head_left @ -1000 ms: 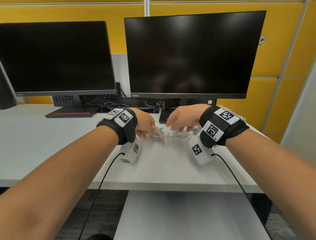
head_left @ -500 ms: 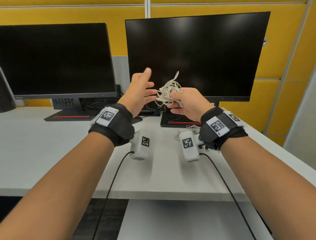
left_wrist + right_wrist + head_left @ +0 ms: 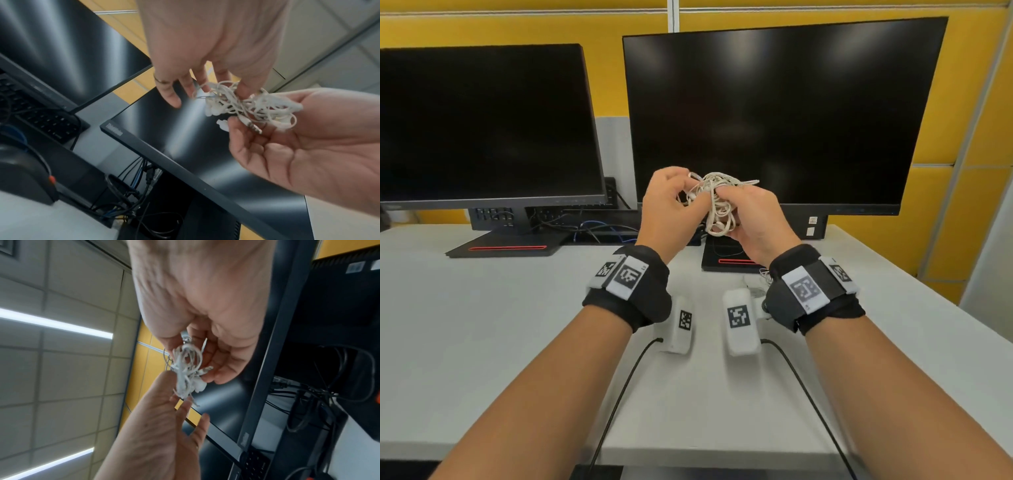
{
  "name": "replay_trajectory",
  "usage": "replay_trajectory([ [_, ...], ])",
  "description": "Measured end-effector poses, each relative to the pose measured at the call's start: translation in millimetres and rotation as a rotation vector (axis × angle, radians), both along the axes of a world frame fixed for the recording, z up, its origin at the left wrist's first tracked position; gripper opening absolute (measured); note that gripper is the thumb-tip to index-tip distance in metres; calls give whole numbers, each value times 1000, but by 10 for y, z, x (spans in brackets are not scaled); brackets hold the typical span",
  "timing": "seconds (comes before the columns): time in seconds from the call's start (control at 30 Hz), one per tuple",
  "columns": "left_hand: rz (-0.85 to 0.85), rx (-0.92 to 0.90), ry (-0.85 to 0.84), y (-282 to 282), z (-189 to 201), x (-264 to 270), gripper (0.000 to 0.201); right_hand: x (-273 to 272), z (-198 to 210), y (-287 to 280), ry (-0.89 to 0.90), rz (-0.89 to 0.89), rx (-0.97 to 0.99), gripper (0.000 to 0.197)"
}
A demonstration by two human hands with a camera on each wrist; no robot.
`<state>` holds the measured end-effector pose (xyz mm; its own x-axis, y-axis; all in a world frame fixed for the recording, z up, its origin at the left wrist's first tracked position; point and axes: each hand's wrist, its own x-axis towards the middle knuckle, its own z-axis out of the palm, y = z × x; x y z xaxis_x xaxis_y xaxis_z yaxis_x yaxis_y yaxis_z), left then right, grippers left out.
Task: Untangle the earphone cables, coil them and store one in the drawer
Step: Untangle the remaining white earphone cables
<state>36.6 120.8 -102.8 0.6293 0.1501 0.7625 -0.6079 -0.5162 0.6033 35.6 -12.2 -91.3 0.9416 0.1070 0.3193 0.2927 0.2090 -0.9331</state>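
so I've just lifted the knotted earphone cables (image 3: 717,205) off the desk (image 3: 482,325) and my left hand (image 3: 671,209) has closed in, both hands now pinching the wad between them with my right hand (image 3: 753,222), meaning the untangling's only starting.

earphone cables (image 3: 717,205): white | surface (image 3: 482,308): white | monitors (image 3: 774,113): black, red strip on bases | wall panels (image 3: 941,192): yellow | wrist bands (image 3: 635,291): black, black-and-white square markers
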Motion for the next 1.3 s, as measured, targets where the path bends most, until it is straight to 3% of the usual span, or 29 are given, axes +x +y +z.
replay_trajectory([
  [0.1, 65, -22, -45, 23, -25, 51, 6, 36, -58, 50, -21, -19, 10, 19],
  [0.2, -110, -91, 22, 40, -16, 8, 8, 48, -121, 78, -73, -121, -27, 11],
  [0.3, -235, -166, 98, 85, -6, -41, 12, 49, -170, 42, -123, -198, -46, 26],
  [0.4, -359, -294, 122, 103, -24, -85, 16, -11, -157, 13, -101, -117, -61, 11],
  [0.53, -253, -317, 76, 143, -60, -82, 18, -63, -151, 2, -6, 100, -16, 20],
  [0.6, -318, -330, 155, 160, -67, -118, 10, -83, -143, -12, 1, 173, 44, 20],
  [0.73, -536, -385, 268, 184, -46, -202, 29, -84, -179, -4, -27, 176, 89, 16],
  [0.87, -636, -260, 265, 175, -76, -239, 30, -88, -202, 41, 2, 139, 80, 28],
  [1.0, -539, -239, 224, 153, -93, -235, 18, -93, -206, 27, 7, 42, 8, 35],
  [1.07, -479, -282, 195, 154, -98, -227, 8, -80, -221, 17, -26, -18, -71, 28],
  [1.13, -440, -309, 171, 157, -110, -211, 11, -48, -237, 13, -59, -57, -150, 18],
  [1.2, -423, -309, 157, 154, -116, -209, 14, -33, -237, 16, -50, -53, -138, 13],
  [1.3, -371, -239, 202, 132, -120, -203, 13, -29, -230, -1, -46, -51, -46, 19],
])
